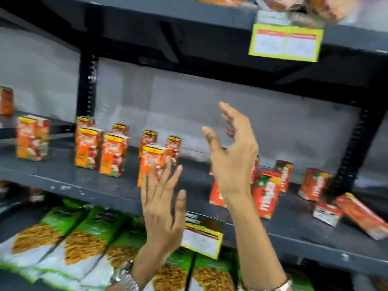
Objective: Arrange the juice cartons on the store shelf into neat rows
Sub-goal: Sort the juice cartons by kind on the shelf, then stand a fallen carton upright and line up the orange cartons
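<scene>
Several orange juice cartons stand scattered on the dark grey shelf (88, 182); one (32, 137) is at the far left, a pair (89, 147) is left of centre, and another (152, 159) stands just beyond my left hand. Red cartons (266, 192) stand on the right, and one red carton (365, 217) lies on its side at the far right. My left hand (162, 208) is open, fingers spread, in front of the middle orange carton. My right hand (231, 158) is open and raised before the red cartons, partly hiding some. Neither hand holds anything.
Green snack bags (84, 236) fill the shelf below. A yellow price tag (202, 238) hangs on the shelf's front edge and another (285, 42) on the shelf above. A black upright (87, 89) stands at the left, another (354, 148) at the right. The picture is motion-blurred.
</scene>
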`<state>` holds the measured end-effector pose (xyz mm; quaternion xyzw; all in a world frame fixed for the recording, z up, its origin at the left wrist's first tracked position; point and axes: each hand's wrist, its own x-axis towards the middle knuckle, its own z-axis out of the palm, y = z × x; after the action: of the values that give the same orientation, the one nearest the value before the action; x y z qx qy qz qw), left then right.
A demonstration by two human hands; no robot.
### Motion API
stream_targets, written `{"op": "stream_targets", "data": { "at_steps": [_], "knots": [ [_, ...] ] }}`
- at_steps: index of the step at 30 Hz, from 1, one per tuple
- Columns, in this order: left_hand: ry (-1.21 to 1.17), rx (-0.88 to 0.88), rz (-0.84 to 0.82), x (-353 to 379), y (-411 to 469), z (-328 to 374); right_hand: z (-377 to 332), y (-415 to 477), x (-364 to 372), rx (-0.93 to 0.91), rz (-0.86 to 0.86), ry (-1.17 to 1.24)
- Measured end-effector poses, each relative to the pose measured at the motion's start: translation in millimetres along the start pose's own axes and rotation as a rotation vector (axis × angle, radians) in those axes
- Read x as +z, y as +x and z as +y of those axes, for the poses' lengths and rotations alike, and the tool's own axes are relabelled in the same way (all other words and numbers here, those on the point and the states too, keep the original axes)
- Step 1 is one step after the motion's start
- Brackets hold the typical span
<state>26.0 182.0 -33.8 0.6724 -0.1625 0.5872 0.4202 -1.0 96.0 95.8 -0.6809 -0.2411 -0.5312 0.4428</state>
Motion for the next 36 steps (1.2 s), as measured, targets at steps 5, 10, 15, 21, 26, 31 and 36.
{"op": "stream_targets", "data": {
  "at_steps": [5, 10, 15, 21, 26, 31, 36],
  "knots": [
    [-0.107, 0.163, -0.269, 78, -38, 80, 102, 15, -130, 0.091, 0.158, -0.306],
    [-0.052, 0.327, -0.473, 125, -75, 108, 205, 9, -270, 0.503, 0.081, -0.609],
    [0.116, 0.437, -0.556, 144, -95, 106, 262, 14, -340, 0.924, -0.052, -0.374],
    [0.296, 0.460, -0.582, 147, -96, 107, 268, 16, -360, 1.154, -0.310, -0.189],
    [0.248, 0.473, -0.476, 141, -100, 104, 226, 8, -351, 0.933, -0.206, -0.073],
    [0.217, 0.417, -0.386, 132, -104, 96, 179, 1, -283, 0.757, -0.160, 0.073],
    [0.246, 0.408, -0.438, 127, -103, 90, 165, -19, -222, 0.770, -0.258, 0.079]
  ]
}}
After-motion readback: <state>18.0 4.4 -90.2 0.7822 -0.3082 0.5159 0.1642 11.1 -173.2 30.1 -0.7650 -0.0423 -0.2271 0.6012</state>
